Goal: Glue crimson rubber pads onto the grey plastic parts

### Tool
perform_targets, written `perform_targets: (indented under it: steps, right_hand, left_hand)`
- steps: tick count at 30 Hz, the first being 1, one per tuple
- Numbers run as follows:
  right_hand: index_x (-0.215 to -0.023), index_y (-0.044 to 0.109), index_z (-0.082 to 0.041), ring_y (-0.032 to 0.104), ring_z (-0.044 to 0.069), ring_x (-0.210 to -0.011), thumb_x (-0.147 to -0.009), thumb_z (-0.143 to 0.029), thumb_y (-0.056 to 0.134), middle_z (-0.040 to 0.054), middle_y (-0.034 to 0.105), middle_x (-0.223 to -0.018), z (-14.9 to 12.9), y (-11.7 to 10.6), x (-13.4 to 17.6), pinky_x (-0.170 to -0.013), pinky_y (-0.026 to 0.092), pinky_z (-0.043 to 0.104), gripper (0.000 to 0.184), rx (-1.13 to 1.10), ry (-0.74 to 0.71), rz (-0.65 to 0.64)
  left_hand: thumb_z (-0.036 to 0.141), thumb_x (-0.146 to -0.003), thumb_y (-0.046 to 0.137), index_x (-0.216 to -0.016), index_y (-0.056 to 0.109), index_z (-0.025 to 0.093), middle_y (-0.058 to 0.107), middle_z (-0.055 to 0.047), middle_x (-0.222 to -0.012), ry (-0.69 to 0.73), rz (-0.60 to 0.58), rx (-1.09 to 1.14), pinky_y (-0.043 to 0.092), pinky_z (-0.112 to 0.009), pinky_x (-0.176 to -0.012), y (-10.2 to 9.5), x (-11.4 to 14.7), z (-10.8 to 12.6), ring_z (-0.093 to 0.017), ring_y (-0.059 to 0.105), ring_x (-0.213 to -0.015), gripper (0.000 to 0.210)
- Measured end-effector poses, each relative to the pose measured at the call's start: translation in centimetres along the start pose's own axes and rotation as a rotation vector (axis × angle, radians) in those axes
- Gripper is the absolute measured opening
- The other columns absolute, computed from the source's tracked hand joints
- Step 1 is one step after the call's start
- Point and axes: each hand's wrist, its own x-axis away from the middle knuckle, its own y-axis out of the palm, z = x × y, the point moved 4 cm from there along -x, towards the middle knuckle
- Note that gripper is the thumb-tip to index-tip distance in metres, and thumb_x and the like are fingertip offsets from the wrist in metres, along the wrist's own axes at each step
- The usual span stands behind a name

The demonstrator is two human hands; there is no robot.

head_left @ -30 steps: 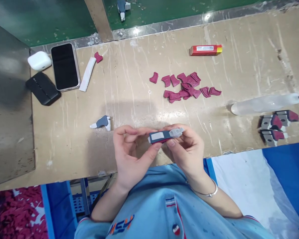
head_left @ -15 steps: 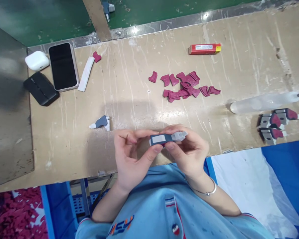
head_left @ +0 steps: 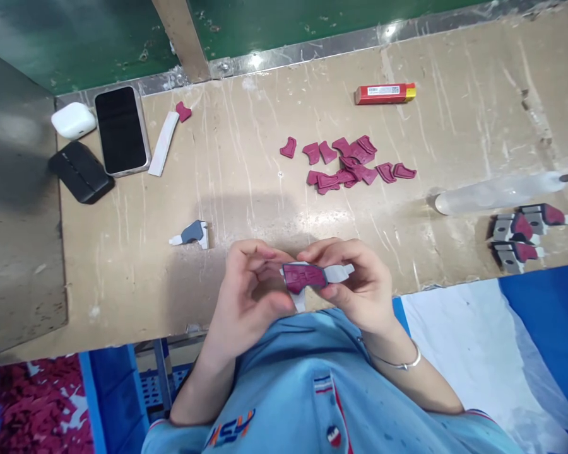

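Note:
In front of my shirt, a small grey plastic part with a maroon inlay (head_left: 305, 276) is held up between both hands, its maroon face towards me. My right hand (head_left: 362, 284) pinches its right end, by the pale grey tip. My left hand (head_left: 246, 290) is closed around the left end; its fingers lie behind the part and its thumb is beside a pale tab below. A similar part with a blue-grey face (head_left: 192, 233) lies on the table to the left. Several loose maroon inlays (head_left: 350, 170) are scattered beyond my hands.
On the right are a translucent bottle (head_left: 497, 192) and several parts with maroon inlays (head_left: 515, 252). A red lighter-like stick (head_left: 383, 94) lies farther back. A phone (head_left: 122, 129), white case (head_left: 73, 120), black case (head_left: 81, 171) and white strip (head_left: 163, 144) sit at left.
The part has been turned from its narrow grey edge to its maroon face. My left thumb has shifted down and away from the part's middle.

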Motion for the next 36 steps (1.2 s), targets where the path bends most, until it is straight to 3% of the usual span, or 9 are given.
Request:
perform_targets:
  steps: [3, 5, 8, 13, 18, 26, 29, 33, 36]
  right_hand:
    - [-0.096, 0.069, -0.026, 0.080, 0.020, -0.093, -0.091, -0.043, 0.082, 0.0032, 0.081, -0.099, 0.7, 0.1, 0.5, -0.076, 0.067, 0.031, 0.022, -0.067, 0.068, 0.052]
    - [-0.095, 0.067, -0.025, 0.080, 0.019, -0.089, -0.091, -0.046, 0.081, 0.0031, 0.081, -0.099, 1.1, 0.3, 0.8, -0.070, 0.067, 0.030, 0.025, -0.091, 0.109, 0.061]
    - [-0.093, 0.066, -0.025, 0.079, 0.017, -0.084, -0.091, -0.047, 0.081, 0.0019, 0.080, -0.096, 1.2, 0.4, 1.0, -0.067, 0.066, 0.027, 0.027, -0.075, 0.115, 0.061]
    - [-0.105, 0.069, -0.029, 0.078, 0.019, -0.092, -0.086, -0.047, 0.085, 0.0009, 0.078, -0.095, 0.2, 0.2, 0.7, -0.077, 0.067, 0.031, 0.030, 0.106, -0.072, 0.049]
    - [-0.100, 0.069, -0.026, 0.076, 0.019, -0.081, -0.093, -0.045, 0.078, 0.0012, 0.075, -0.085, -1.1, 0.2, 0.5, -0.075, 0.065, 0.035, 0.023, 0.284, -0.307, -0.026]
    - [-0.103, 0.065, -0.023, 0.073, 0.021, -0.075, -0.103, -0.043, 0.064, 0.0051, 0.071, -0.083, -1.7, 0.4, 0.5, -0.065, 0.061, 0.036, 0.019, 0.432, -0.343, -0.114]
    - [-0.105, 0.063, -0.024, 0.068, 0.019, -0.072, -0.105, -0.038, 0.060, 0.0037, 0.069, -0.082, -1.3, -0.2, 0.5, -0.063, 0.060, 0.033, 0.015, 0.405, -0.302, -0.070]
    - [-0.103, 0.062, -0.024, 0.068, 0.018, -0.073, -0.107, -0.037, 0.055, 0.0030, 0.068, -0.084, -1.0, -3.5, 0.7, -0.064, 0.059, 0.030, 0.016, 0.449, -0.278, 0.055]
    - [-0.102, 0.064, -0.025, 0.069, 0.018, -0.075, -0.105, -0.037, 0.058, 0.0028, 0.068, -0.084, -1.4, -8.4, 2.0, -0.067, 0.058, 0.030, 0.014, 0.557, -0.302, 0.280]
  left_hand:
    - [0.054, -0.069, 0.097, -0.125, 0.060, 0.027, 0.069, -0.008, -0.130, 0.359, 0.030, -0.401, 0.062, -0.034, -0.093, -0.1, 0.3, 0.8, -0.023, 0.072, -0.115, 0.072]
    - [0.030, -0.075, 0.096, -0.120, 0.062, 0.025, 0.072, -0.007, -0.122, 0.550, 0.035, -0.620, 0.061, -0.037, -0.099, 0.1, 0.4, 1.2, -0.023, 0.071, -0.115, 0.057]
    - [0.011, -0.087, 0.081, -0.109, 0.065, 0.022, 0.078, -0.004, -0.104, 0.634, 0.037, -0.699, 0.061, -0.035, -0.100, 0.4, 0.1, 1.6, -0.019, 0.075, -0.101, 0.029]
    - [0.012, -0.090, 0.076, -0.105, 0.070, 0.023, 0.083, -0.002, -0.097, 0.601, 0.042, -0.602, 0.064, -0.038, -0.094, 0.5, 0.1, 1.8, -0.020, 0.079, -0.093, 0.020]
    - [0.008, -0.087, 0.075, -0.106, 0.071, 0.023, 0.084, -0.002, -0.098, 0.543, 0.013, -0.518, 0.064, -0.038, -0.093, 0.5, 0.2, 1.5, -0.020, 0.080, -0.091, 0.024]
    - [0.019, -0.087, 0.079, -0.101, 0.067, 0.024, 0.083, 0.001, -0.090, 0.494, -0.003, -0.566, 0.056, -0.047, -0.112, 0.9, 0.1, 1.6, -0.018, 0.079, -0.075, 0.019]
    - [0.028, -0.094, 0.076, -0.105, 0.067, 0.025, 0.083, 0.003, -0.087, 0.421, -0.113, -0.700, 0.054, -0.051, -0.118, 1.2, -0.6, 2.5, -0.018, 0.079, -0.071, 0.015]
    - [0.046, -0.098, 0.071, -0.131, 0.063, 0.023, 0.083, -0.009, -0.115, 0.410, -0.457, -0.971, 0.068, -0.041, -0.092, 1.3, -4.1, 3.8, -0.026, 0.081, -0.103, 0.041]
    - [0.050, -0.096, 0.070, -0.133, 0.066, 0.021, 0.078, -0.014, -0.130, 0.308, -0.521, -1.149, 0.066, -0.046, -0.095, 0.2, -10.5, 4.5, -0.032, 0.077, -0.116, 0.047]
